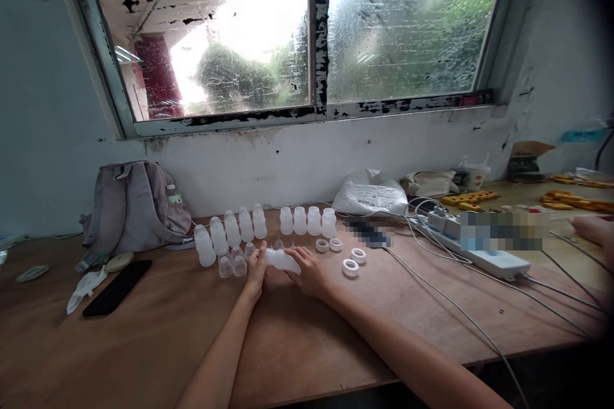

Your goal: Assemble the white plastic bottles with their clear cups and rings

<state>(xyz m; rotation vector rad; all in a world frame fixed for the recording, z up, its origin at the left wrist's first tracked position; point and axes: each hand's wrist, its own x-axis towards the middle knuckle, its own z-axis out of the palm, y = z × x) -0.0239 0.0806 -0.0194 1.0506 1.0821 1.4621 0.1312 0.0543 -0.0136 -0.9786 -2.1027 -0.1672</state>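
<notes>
Between my two hands a translucent white bottle (284, 261) lies on its side, just above the table. My left hand (257, 268) is closed around its left end, and my right hand (309, 271) grips its right end from above. Left of my hands stand several capped bottles (204, 246) in a slanting row, with clear dome caps (225, 266) in front of them. Behind my hands is a row of several open bottles (300, 221). White rings (350, 268) lie to the right of my right hand. Small clear teats (279, 243) show partly behind my hands.
A grey backpack (137, 208) and a black phone (118, 288) are on the left of the brown table (158, 358). A power strip (480, 255) with cables lies at the right, near a plastic bag (371, 195). Another person's hand (595, 230) shows at the right edge.
</notes>
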